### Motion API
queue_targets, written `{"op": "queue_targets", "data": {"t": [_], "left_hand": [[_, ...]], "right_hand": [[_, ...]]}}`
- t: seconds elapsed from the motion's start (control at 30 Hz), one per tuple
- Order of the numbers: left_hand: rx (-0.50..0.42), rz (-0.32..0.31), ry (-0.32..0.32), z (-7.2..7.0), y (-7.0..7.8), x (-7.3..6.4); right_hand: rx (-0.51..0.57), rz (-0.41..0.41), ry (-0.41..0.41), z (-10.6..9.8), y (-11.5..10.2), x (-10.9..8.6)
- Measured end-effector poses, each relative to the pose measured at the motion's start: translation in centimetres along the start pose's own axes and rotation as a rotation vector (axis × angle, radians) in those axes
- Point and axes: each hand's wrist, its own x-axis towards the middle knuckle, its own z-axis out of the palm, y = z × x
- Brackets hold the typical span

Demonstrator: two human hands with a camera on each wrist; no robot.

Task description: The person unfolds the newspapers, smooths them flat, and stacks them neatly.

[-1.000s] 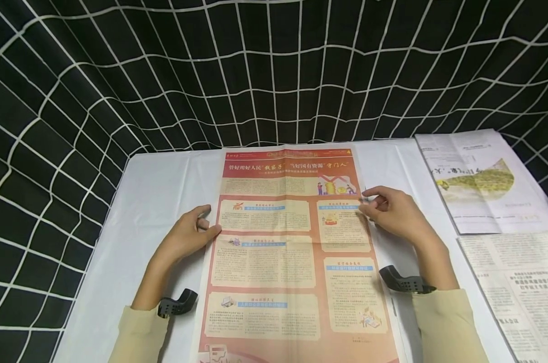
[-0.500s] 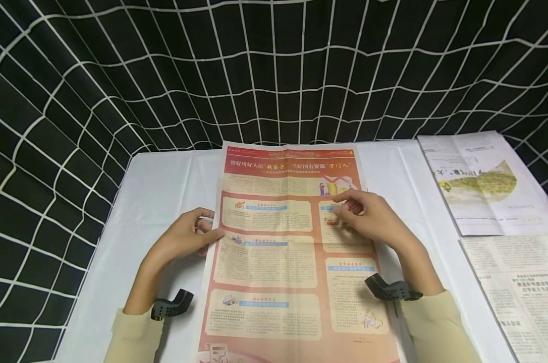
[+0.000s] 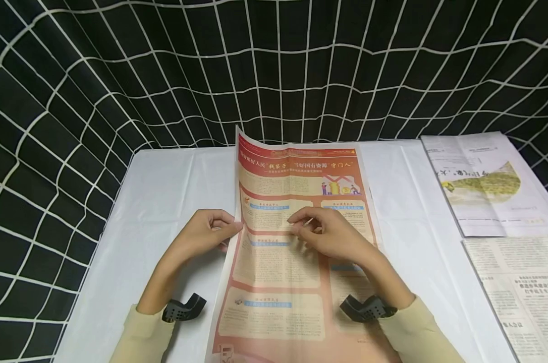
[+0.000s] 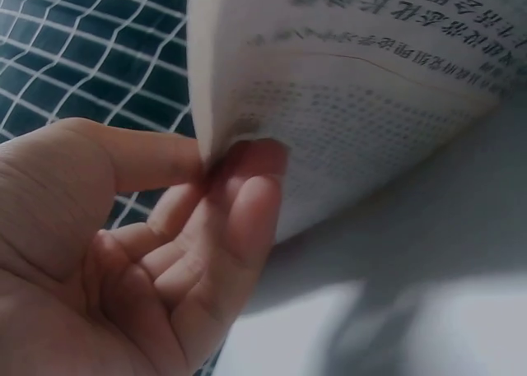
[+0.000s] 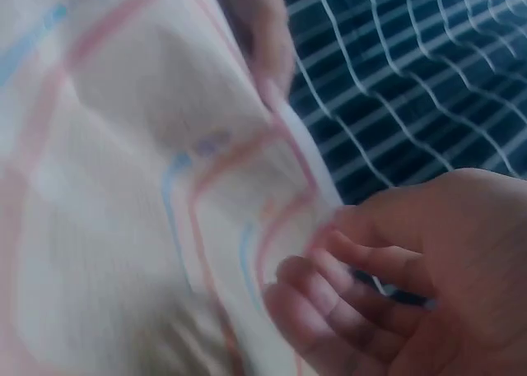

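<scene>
1. The newspaper (image 3: 278, 275) lies lengthwise on the white desk (image 3: 162, 184), in front of the person, with its left edge raised and the right part flat.
2. The left hand (image 3: 206, 232) pinches this left edge between thumb and fingers. The right hand (image 3: 335, 234) is over the middle of the page, its fingers loosely bent and, as it seems, holding nothing; whether the fingertips touch the paper, I cannot tell.
3. The step in hand seems to be the lifting of the left edge. In my judgement, the pinch should be gentle but sure, because such thin paper may crumple or tear easily.
4. It would be good to raise the edge evenly along its length, since the upper left corner already stands up and bends. The right hand could better take the same edge than press the middle.
5. The front has a red heading with white and yellow characters, and below are cream boxes with blue strips on a reddish ground. The underside is pale, with black print.
</scene>
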Motion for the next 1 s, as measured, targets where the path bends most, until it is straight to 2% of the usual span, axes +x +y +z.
{"op": "queue_targets", "data": {"t": [0.2,0.37,0.57,0.77,1.0], "left_hand": [[-0.052,0.032,-0.029,1.2,0.3,0.1],[-0.108,0.058,-0.026,2.0,0.5,0.1],[-0.164,0.088,-0.016,3.3,0.4,0.4],[-0.199,0.096,-0.004,4.5,0.3,0.5],[-0.227,0.096,-0.019,5.3,0.4,0.5]], "right_hand": [[0.226,0.037,-0.008,1.9,-1.5,-0.1],[0.317,0.101,0.011,2.8,-2.2,-0.1],[0.304,0.152,-0.002,3.6,-2.4,-0.1],[0.284,0.129,-0.032,4.0,-2.8,-0.2],[0.27,0.118,-0.057,4.2,-3.3,-0.4]]}}
